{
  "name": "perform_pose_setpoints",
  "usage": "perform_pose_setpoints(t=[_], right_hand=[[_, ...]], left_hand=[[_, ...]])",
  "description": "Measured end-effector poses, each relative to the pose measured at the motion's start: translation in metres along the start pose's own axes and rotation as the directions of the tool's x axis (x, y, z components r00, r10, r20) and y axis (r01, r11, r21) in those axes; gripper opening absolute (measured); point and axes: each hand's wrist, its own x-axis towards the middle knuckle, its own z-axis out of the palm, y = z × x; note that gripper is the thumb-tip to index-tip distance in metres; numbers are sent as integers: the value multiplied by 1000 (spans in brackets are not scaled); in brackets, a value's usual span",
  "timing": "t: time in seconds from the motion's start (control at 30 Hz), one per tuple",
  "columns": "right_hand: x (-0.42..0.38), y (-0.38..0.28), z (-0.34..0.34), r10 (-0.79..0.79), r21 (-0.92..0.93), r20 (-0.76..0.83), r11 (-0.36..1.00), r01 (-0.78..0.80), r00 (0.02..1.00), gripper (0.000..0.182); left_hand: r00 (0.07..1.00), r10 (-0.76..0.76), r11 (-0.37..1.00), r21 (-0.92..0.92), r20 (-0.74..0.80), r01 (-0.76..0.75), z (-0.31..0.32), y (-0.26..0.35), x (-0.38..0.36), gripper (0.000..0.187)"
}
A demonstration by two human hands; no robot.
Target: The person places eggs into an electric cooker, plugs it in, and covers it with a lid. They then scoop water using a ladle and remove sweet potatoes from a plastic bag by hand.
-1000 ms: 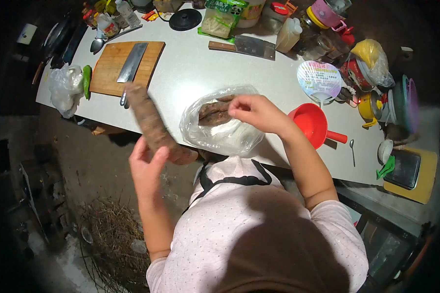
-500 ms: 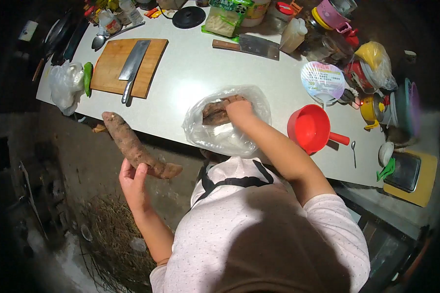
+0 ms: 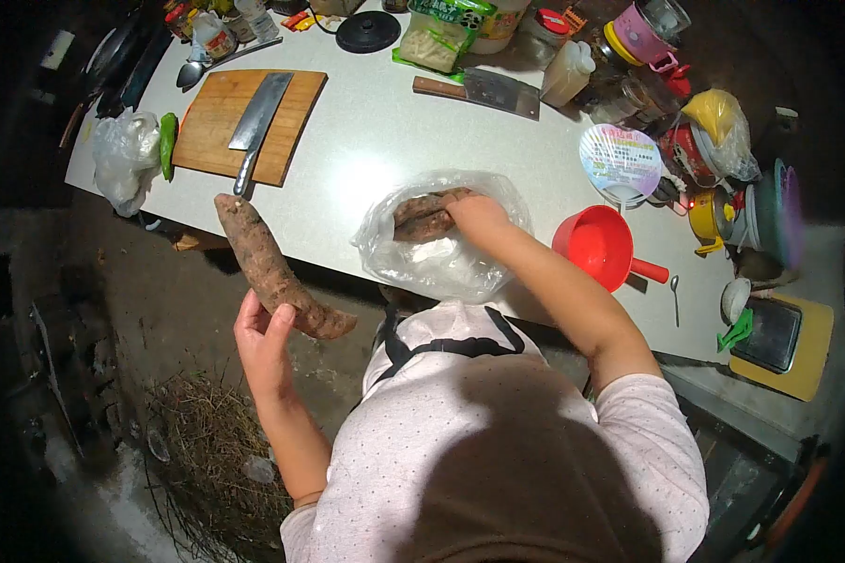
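My left hand (image 3: 268,340) grips a long, curved, brown-skinned sweet potato (image 3: 270,267) near its lower end, holding it in the air in front of the table edge. My right hand (image 3: 479,220) reaches into an open clear plastic bag (image 3: 432,266) on the table. Its fingers are closed around the end of a sweet potato (image 3: 422,227) in the bag, with the fingertips partly hidden. At least two of these roots lie side by side there.
A cleaver (image 3: 261,113) lies on a wooden cutting board (image 3: 202,122), beside a green pepper (image 3: 167,145). Another cleaver (image 3: 502,94) lies farther back. Right of the bag stand a red ladle (image 3: 596,246) and a small spoon (image 3: 675,300). Jars and bags line the back.
My left hand and its sweet potato have shifted slightly right. My right hand has moved a little right and down in the bag, and the bag's right side bulges outward.
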Motion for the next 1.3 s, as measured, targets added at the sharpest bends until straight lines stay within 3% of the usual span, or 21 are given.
perform_pose_setpoints(t=[0.07, 0.13, 0.17, 0.23, 0.27, 0.33, 0.37, 0.43, 0.57, 0.67, 0.9, 1.1, 1.17, 1.3], right_hand=[[-13, -1, -14, -33, 100, -56, 994, 38, 998, 27], [-24, -1, -25, -49, 333, -194, 936, 113, 980, 25], [-29, -1, -32, -48, 333, -194, 936, 112, 980, 25], [-37, 3, -41, 50, 697, -143, 714, 65, 988, 32], [-39, 7, -38, 50, 698, -143, 713, 65, 988, 32], [-43, 13, -35, 98, 971, -69, 233, 45, 993, 34], [-47, 15, -36, 100, 972, -70, 232, 45, 993, 34], [-60, 11, -48, 156, 992, 88, -106, -72, 984, 36], [-72, 11, -53, 141, 939, 171, -324, -118, 975, 41], [-74, 9, -54, 107, 910, 179, -395, -123, 978, 42], [-75, 5, -57, 155, 919, 118, -391, -48, 981, 41], [-72, -1, -69, 247, 972, 45, -233, 14, 968, 42], [-67, -5, -75, 243, 968, -56, -225, 113, 968, 40], [-54, -21, -93, 220, 959, -143, -208, 190, 965, 35]], left_hand=[[1000, -6, 1000, -1, 1, 6, 1, 1, 2, 48], [1000, -7, 1000, -5, 3, 7, 2, 2, 3, 47], [1000, -6, 1000, -9, 4, 6, 2, 2, 4, 46], [1000, -3, 1000, -6, 7, 3, 3, 4, 6, 46], [1000, 1, 1000, -3, 9, -1, 4, 5, 6, 46], [1000, -10, 1000, -21, 8, 10, 3, 5, 8, 48], [1000, -20, 999, -41, 7, 21, 3, 5, 9, 50], [999, -35, 998, -51, 14, 35, 2, 3, 11, 49], [999, -46, 995, -83, 1, 46, 4, -1, 13, 45], [999, -41, 995, -86, 27, 44, 2, -5, 15, 44], [997, -29, 992, -118, 67, 36, 10, -1, 15, 46], [996, -59, 990, -125, 74, 68, 12, -5, 16, 51], [982, -2, 985, -167, 188, 34, 9, -9, 20, 45], [962, 15, 973, -224, 274, 49, 17, -5, 25, 51]])
